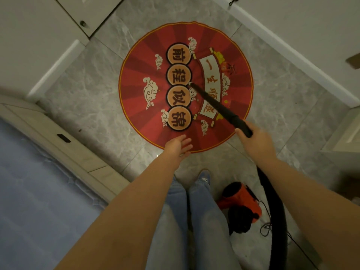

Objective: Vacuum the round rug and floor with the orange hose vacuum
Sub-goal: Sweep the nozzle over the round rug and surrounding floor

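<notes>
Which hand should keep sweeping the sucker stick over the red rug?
Probably the right hand. It grips the black nozzle, whose tip is over the middle of the round rug. The left hand is open and empty above the rug's near edge.

one rug (185, 84), one vacuum (241, 207), two hands (178, 146).

Round rug (136, 75): four discs read 前程似锦; white scroll (211, 84) reads 一…顺, other characters unclear.
</notes>
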Available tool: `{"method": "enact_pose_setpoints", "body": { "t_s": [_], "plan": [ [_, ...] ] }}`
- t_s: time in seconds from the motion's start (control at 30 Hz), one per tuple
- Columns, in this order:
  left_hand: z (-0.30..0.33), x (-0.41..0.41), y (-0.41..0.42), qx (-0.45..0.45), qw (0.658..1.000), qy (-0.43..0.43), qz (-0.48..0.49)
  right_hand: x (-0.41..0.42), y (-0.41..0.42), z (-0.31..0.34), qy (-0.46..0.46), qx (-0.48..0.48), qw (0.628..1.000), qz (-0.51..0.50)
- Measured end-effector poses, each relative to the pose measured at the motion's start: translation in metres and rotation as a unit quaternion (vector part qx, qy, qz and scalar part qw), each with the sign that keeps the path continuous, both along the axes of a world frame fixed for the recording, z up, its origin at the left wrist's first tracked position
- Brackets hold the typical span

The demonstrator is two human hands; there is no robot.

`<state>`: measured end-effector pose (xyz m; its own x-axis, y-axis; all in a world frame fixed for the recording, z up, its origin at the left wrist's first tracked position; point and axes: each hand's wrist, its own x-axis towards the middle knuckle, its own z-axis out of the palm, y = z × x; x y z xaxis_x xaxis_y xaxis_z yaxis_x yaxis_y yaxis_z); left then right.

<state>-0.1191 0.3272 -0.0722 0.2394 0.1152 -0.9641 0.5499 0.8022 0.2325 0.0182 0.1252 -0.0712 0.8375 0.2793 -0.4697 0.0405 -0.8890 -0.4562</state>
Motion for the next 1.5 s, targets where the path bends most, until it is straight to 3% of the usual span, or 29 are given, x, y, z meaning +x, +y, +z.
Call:
{"method": "enact_pose_setpoints", "body": {
  "t_s": [0.13, 0.37, 0.63, 0.87, 1.03, 1.3, 1.5],
  "plan": [
    [0.005, 0.014, -0.014, 0.0, 1.0, 0.003, -0.012, 0.007, -0.005, 0.005, 0.009, 0.021, 1.0, -0.007],
    [0.005, 0.033, -0.024, 0.005, 1.0, -0.009, -0.011, -0.017, 0.016, -0.015, 0.029, 0.015, 0.997, 0.065],
    [-0.005, 0.052, -0.024, -0.018, 0.999, -0.044, 0.015, 0.017, -0.038, -0.006, 0.007, 0.014, 1.0, -0.026],
    [-0.008, 0.064, -0.042, -0.031, 0.999, -0.033, -0.006, 0.002, -0.032, -0.021, 0.028, 0.028, 0.999, 0.01],
    [-0.014, 0.077, -0.045, -0.025, 0.999, -0.038, 0.004, 0.021, -0.007, -0.031, 0.024, 0.071, 0.997, -0.027],
    [-0.012, 0.1, -0.081, -0.038, 0.998, -0.026, -0.034, -0.014, -0.07, -0.026, 0.017, 0.026, 0.999, -0.022],
    [-0.006, 0.112, -0.11, -0.056, 0.995, -0.048, -0.073, 0.014, -0.058, -0.023, 0.007, 0.064, 0.995, -0.077]
  ]
}}
